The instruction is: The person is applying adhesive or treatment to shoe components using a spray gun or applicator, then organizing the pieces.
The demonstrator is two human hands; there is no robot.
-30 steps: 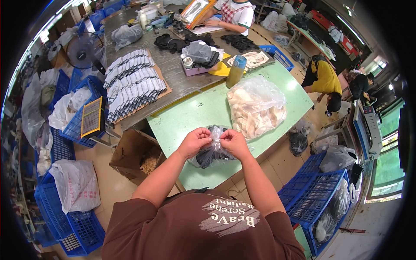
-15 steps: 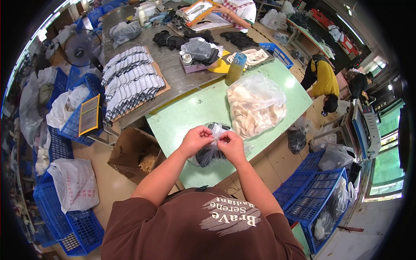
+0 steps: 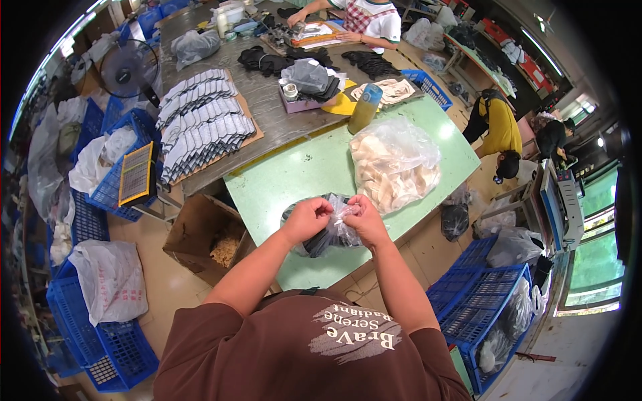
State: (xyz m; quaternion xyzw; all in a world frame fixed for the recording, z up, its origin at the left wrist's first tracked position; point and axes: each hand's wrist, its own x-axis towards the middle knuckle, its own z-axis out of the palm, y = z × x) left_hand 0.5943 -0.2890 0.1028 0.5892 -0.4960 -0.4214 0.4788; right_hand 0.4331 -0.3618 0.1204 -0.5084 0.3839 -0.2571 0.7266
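Note:
A clear plastic bag (image 3: 340,230) with dark, soft-looking goods inside lies on the pale green table (image 3: 294,170), close to its near edge. Its gathered neck stands up between my two hands. My left hand (image 3: 309,219) is closed, thumb and fingertips pinching the plastic at one side of the neck. Opposite it, my right hand (image 3: 365,220) pinches the twisted neck. Whether the neck is knotted cannot be made out. Just beyond my right hand sits a larger clear bag (image 3: 396,160) full of cream fabric pieces.
A bottle (image 3: 365,108) stands behind the large bag. Rows of grey-white pieces (image 3: 204,127) cover a board on the dark table. An open cardboard box (image 3: 200,234) is at left, blue crates (image 3: 478,304) at right. Across the table, a co-worker (image 3: 364,23) handles an orange frame.
My hands have moved slightly apart, the right one a little to the right, with the bag's neck still between them. The co-worker's orange frame has gone from raised to flat on the table.

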